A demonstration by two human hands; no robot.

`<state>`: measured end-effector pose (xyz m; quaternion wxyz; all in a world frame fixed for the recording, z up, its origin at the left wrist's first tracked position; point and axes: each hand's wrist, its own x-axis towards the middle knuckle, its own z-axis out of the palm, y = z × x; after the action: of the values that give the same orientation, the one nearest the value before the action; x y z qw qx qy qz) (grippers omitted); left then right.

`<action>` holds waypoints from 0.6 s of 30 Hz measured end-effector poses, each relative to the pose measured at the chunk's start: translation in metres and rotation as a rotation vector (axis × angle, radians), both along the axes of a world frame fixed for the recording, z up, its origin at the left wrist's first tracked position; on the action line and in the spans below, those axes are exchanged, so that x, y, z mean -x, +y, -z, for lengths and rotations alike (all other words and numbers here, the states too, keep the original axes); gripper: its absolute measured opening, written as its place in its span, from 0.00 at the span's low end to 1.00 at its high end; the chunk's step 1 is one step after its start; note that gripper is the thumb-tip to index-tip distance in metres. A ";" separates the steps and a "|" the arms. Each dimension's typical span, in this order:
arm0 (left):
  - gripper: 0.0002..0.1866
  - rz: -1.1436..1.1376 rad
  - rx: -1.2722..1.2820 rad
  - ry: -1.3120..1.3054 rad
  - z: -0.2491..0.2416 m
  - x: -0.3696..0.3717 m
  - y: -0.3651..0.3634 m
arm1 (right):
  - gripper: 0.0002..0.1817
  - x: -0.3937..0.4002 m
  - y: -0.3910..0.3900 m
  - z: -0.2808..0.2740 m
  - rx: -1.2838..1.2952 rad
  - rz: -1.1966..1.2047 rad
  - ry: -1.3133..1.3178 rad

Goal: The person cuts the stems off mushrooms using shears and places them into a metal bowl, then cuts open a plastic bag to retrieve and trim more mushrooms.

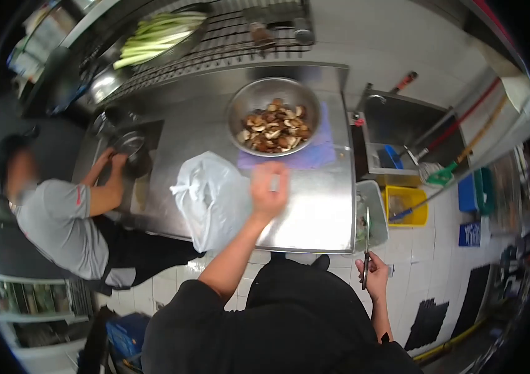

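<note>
My left hand [270, 192] is over the steel counter [308, 218], blurred. Its fingers are curved with a gap between them, and I see nothing held there. Just left of it lies a tied white plastic bag [205, 196]; its contents are hidden. Beyond the hand, a steel bowl [237, 106] of cut mushrooms [277, 128] rests on a purple cloth [322, 146]. Past the counter's right edge, my right hand [374, 274] is closed around the handle of a knife [367, 227]. The blade points away from me, above a pale bin [374, 196] with scraps inside.
At left, a person [65, 218] in a grey shirt handles a pan [133, 143] by a sink. Green stalks [159, 37] lie on the wire rack above. At right are a steel basin [396, 124], a yellow tub [417, 199] and long-handled tools.
</note>
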<state>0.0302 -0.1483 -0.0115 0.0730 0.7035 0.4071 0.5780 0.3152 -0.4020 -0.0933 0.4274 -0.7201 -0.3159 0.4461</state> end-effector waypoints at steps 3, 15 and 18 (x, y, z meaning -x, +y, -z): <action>0.04 -0.481 0.003 -0.109 -0.015 0.079 -0.002 | 0.29 0.000 0.034 -0.012 0.080 -0.252 0.140; 0.20 0.187 0.855 0.386 0.062 0.068 -0.083 | 0.25 0.076 0.128 -0.042 0.054 -0.559 0.646; 0.19 0.061 1.057 0.199 0.059 0.081 -0.069 | 0.27 0.097 0.135 -0.057 -0.069 -0.671 0.723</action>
<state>-0.0505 -0.2177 -0.0708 0.3949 0.6337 0.6269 0.2225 0.2180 -0.2667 -0.0364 0.3661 -0.3632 -0.3763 0.7697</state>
